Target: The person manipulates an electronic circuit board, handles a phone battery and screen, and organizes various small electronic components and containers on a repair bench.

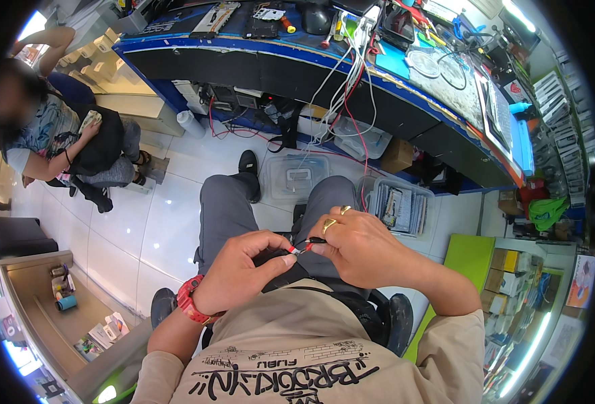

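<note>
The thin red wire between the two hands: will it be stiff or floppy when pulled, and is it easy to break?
The red wire looks very thin, so it is probably floppy and light. Both hands, left and right, pinch it with fingertips, which suggests it slips easily. A hard pull might snap it.

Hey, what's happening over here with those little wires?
A seated person holds thin red and black wires over their lap, pinching them between the left hand and the right hand, which wears gold rings. The left hand also seems to hold a small black object, hard to make out. Ahead stands a cluttered blue-edged workbench with white cables hanging down, and clear plastic storage boxes sit on the white tiled floor.
</note>
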`<state>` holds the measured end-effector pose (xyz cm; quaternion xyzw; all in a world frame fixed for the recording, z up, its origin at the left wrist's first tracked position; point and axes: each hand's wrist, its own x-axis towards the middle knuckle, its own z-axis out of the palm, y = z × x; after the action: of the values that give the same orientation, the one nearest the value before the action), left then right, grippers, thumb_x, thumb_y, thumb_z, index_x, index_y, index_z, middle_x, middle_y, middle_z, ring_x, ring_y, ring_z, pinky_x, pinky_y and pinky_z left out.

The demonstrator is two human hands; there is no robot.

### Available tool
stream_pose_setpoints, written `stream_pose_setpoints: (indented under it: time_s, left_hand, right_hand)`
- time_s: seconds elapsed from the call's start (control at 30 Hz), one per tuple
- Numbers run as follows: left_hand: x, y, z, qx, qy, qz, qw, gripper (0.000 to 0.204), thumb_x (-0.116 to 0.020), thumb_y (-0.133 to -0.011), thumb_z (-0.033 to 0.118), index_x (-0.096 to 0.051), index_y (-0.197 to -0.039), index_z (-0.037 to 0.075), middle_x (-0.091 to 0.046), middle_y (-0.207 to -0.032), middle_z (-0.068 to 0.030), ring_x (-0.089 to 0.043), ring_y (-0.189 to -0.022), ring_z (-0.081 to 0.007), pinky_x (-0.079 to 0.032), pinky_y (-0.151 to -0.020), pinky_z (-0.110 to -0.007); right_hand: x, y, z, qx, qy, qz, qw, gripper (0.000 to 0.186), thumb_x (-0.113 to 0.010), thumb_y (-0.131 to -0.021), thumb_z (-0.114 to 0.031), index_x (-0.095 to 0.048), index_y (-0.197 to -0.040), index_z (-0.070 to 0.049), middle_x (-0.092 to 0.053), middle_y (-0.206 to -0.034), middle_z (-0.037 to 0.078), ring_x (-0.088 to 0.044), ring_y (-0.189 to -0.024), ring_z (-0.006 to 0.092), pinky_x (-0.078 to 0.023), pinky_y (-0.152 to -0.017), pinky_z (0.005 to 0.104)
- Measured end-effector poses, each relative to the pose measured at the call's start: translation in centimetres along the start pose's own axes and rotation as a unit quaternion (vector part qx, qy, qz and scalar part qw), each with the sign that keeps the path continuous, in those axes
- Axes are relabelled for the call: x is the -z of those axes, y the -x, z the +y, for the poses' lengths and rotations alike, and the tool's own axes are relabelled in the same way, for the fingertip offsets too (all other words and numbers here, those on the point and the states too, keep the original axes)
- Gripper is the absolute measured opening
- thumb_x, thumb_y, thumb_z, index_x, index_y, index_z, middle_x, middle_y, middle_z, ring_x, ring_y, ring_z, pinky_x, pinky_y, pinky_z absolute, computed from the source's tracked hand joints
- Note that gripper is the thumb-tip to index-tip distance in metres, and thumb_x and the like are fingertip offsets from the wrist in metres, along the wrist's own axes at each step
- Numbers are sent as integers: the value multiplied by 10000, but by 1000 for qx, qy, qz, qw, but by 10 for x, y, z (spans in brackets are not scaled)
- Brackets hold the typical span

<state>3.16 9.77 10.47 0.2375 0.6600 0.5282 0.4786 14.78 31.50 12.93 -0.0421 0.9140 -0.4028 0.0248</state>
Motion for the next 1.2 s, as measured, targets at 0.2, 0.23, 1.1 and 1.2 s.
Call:
stream_pose_setpoints:
  time_s: [0.2,0.23,1.1,1.2]
  left_hand:
    - [1,-1,-2,-4,18,-10,1000,206,-718,-947,142,-711,-1071,-22,-700,-932,-31,-608,-849,-71,-495,-771,-262]
    - [1,-1,-1,-5,18,-11,1000,206,-718,-947,142,-711,-1071,-22,-700,-932,-31,-608,-849,-71,-495,-771,-262]
    - [0,-2,6,-4,-27,-16,1000,212,-725,-934,141,-713,-1054,-33,-715,-908,-71,-624,-823,-104,-501,-757,-276]
    - [1,-2,9,1,-38,-20,999,219,-725,-931,148,-714,-1054,-32,-717,-911,-83,-634,-833,-122,-506,-769,-289]
  right_hand:
    - [4,-2,-1,-2,6,-18,1000,126,-679,-907,-66,-682,-911,60,-720,-1023,170,-654,-919,426,-520,-798,504]
    - [4,-2,-1,-3,4,-20,1000,125,-678,-907,-62,-683,-911,62,-721,-1030,172,-654,-922,426,-519,-801,505]
    - [5,-2,-6,-11,8,-39,999,118,-681,-897,-56,-696,-942,52,-724,-997,189,-676,-913,429,-529,-892,497]
    - [5,-2,-4,-10,15,-39,999,127,-682,-898,-64,-701,-954,49,-723,-991,198,-677,-933,432,-534,-880,496]
